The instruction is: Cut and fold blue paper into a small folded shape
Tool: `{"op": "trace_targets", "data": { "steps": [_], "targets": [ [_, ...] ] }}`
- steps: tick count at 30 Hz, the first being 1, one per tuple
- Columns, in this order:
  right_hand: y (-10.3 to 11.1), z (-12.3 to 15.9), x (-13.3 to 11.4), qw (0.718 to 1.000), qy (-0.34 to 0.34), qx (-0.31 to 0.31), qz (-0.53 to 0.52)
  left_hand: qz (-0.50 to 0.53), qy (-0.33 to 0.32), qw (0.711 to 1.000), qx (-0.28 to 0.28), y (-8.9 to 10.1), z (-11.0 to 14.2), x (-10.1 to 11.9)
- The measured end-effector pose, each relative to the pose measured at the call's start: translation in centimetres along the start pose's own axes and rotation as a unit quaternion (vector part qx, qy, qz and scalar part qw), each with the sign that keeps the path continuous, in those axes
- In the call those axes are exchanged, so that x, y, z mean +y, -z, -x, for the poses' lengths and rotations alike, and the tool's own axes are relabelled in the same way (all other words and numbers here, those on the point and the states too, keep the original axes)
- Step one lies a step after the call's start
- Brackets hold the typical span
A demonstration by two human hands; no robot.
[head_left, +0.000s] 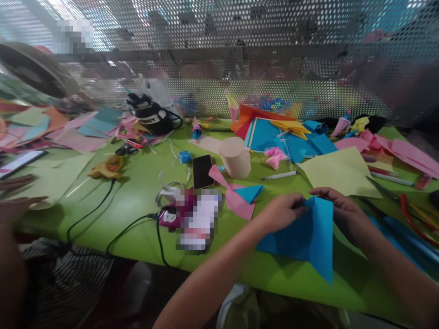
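Both my hands hold one sheet of blue paper (308, 237) just above the green table (137, 201). My left hand (283, 210) pinches the sheet's upper left edge, fingers closed. My right hand (343, 212) grips its upper right corner, fingers curled over the fold. The paper hangs down in a point toward the table's near edge. A pale yellow-green sheet (338, 171) lies just behind my hands.
A black phone (202, 171), a beige paper cylinder (236, 157), a white pen (279, 175) and pink and blue folded scraps (240, 198) lie in the middle. A blue paper stack (284, 137) is at the back. Cables cross the left part. Another person's hand (17, 192) rests at far left.
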State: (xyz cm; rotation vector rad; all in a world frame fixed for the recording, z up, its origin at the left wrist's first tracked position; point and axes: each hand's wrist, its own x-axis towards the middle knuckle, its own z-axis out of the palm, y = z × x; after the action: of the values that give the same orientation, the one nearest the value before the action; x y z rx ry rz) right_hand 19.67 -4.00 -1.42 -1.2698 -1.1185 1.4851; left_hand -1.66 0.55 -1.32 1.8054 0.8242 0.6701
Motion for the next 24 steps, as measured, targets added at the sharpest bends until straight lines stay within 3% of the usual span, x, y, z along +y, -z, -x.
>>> {"op": "trace_targets", "data": {
  "steps": [14,21,24],
  "targets": [
    [-1.3,-0.2,-0.2,0.999,0.006,0.018,0.033,-0.071,-0.006,0.997,-0.020,0.2,1.3,1.8],
    [0.2,-0.4,-0.4,0.986,0.080,0.134,-0.054,-0.182,0.038,0.981,-0.061,1.5,1.1,1.6],
    [1.2,-0.3,-1.0,0.969,0.110,0.188,-0.118,-0.184,0.043,0.982,-0.030,2.7,1.2,1.6]
  ]
}}
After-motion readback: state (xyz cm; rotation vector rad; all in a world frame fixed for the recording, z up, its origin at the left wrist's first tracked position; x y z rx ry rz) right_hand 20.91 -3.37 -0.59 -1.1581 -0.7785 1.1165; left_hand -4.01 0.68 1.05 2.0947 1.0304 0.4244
